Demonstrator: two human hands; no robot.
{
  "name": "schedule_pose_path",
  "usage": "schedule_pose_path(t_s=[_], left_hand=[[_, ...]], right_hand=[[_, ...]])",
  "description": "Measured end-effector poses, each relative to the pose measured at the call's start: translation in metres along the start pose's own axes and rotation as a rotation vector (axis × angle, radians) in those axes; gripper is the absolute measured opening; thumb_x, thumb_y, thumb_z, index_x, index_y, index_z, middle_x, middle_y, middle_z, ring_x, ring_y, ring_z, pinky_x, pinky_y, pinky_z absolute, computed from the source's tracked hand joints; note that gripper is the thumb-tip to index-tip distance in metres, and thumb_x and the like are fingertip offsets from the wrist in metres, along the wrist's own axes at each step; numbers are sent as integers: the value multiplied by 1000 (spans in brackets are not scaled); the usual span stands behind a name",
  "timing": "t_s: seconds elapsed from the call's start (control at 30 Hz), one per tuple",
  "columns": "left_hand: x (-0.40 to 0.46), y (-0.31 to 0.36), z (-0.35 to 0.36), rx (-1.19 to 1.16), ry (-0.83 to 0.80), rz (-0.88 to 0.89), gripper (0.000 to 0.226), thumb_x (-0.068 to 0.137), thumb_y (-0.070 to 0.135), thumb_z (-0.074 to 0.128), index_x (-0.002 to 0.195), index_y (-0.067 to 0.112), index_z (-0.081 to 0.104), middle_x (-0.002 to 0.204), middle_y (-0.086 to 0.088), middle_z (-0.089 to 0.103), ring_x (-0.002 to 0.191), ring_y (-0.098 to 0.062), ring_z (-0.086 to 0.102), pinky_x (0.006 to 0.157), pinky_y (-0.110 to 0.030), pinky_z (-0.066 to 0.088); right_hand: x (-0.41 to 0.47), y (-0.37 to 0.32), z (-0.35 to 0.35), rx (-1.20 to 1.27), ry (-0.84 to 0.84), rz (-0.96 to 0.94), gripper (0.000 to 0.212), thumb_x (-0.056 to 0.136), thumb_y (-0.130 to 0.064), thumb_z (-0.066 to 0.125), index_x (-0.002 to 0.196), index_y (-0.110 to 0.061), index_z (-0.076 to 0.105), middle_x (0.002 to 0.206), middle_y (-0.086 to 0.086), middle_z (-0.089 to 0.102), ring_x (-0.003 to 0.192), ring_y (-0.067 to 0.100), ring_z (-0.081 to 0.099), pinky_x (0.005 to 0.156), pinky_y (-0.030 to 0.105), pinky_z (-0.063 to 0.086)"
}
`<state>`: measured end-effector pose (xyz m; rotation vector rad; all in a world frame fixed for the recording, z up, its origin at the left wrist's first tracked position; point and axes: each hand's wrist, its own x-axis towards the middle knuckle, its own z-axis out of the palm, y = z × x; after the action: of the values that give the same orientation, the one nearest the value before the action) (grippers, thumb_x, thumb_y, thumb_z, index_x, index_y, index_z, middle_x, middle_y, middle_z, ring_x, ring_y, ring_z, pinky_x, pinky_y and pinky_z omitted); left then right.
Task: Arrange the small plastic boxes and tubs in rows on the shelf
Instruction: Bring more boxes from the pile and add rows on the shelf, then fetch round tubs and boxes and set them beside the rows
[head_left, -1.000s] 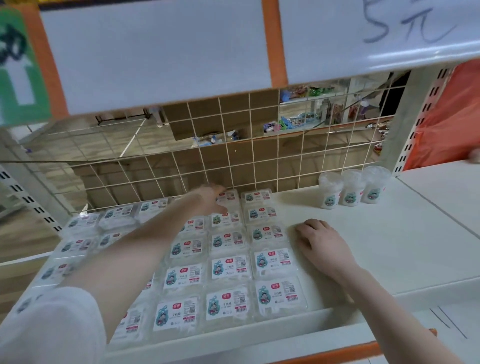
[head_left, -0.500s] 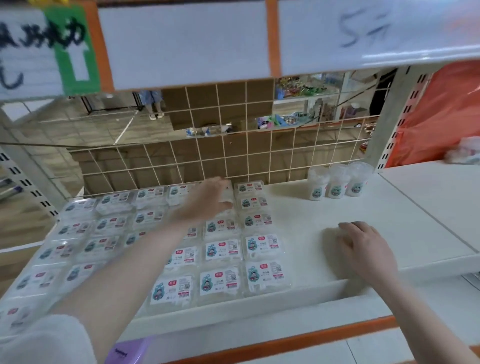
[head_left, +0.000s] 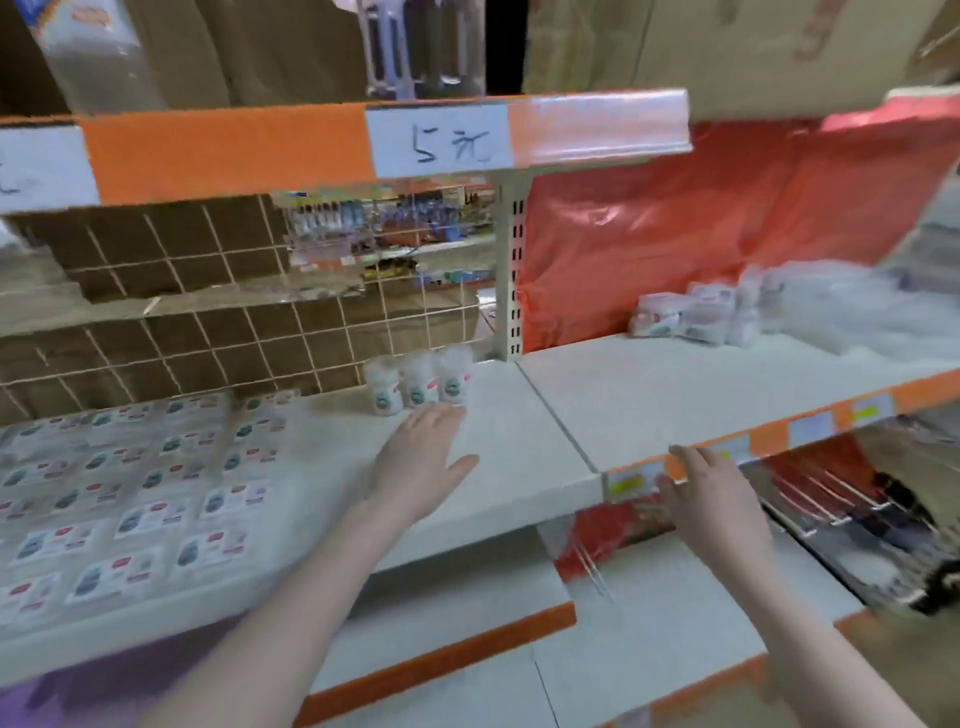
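Left hand (head_left: 423, 462) now off the grid of flat boxes (head_left: 140, 499) and hovering flat over bare shelf (head_left: 519, 467), just short of the three tubs (head_left: 418, 382) — a second ago reaching deep among the back-row boxes. Left fingers straight, released, grasping nothing. Right hand (head_left: 711, 499) now off the shelf surface and in front of the shelf edge at the neighbouring bay; a second ago resting curled on the shelf beside the boxes. Right fingers loosely spread, released, empty. View swung right: box grid pushed to the left edge, red sheet (head_left: 727, 234) and a loose heap of clear packs (head_left: 696, 312) on the adjoining shelf now visible.

Task items: boxes in even rows on the left part of the shelf; tubs upright, side by side, near the upright post (head_left: 511, 270); loose packs well apart from both hands, on the next shelf to the right.

Reading of the change — box rows apparently finished for now, attention shifting to the unsorted stock at right. Likely next: reach for the heap with the right hand, or extend the tub row. Image blurred; labels and pack type not legible.
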<state>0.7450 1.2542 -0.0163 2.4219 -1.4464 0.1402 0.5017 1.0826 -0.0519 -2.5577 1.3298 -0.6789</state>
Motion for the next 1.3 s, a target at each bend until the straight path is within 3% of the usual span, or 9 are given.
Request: schedule_pose_path(t_s=[0.23,0.4,0.63,0.97,1.3], left_hand=[[40,128,36,-40,-39,99,64,92,42,52,146,19,29,154,-1,27,141,-18,22,113,-29,19],[74,187,60,-60,-57,159,65,92,42,52,147,19,27,155,-1,24,142,-16,19,111,-24,14],[152,250,107,-96,-64,208,64,92,42,52,147,19,29,155,-1,25,142,-15,18,111,-25,16],[289,322,154,-103,-77,174,60,92,42,53,143,18,34,151,1,31,138,-17,27,108,-32,29],[331,382,195,-116,12,25,60,91,38,56,144,19,35,151,0,32,139,-16,26,109,-31,26]], right_hand=[[15,100,-49,-88,-17,35,41,93,-26,52,129,-6,50,125,15,54,114,33,48,92,39,38],[43,143,-59,-11,28,63,38,89,-19,55,123,-3,55,117,18,58,109,35,50,88,42,39],[110,204,-52,34,97,34,40,92,-22,54,129,-7,52,122,14,56,112,31,49,87,37,39],[241,305,-59,11,98,61,40,90,-19,55,128,-5,53,122,15,56,111,34,49,90,41,38],[326,376,-47,100,42,-95,42,88,-18,58,127,-1,53,121,17,56,111,36,50,88,42,38]])
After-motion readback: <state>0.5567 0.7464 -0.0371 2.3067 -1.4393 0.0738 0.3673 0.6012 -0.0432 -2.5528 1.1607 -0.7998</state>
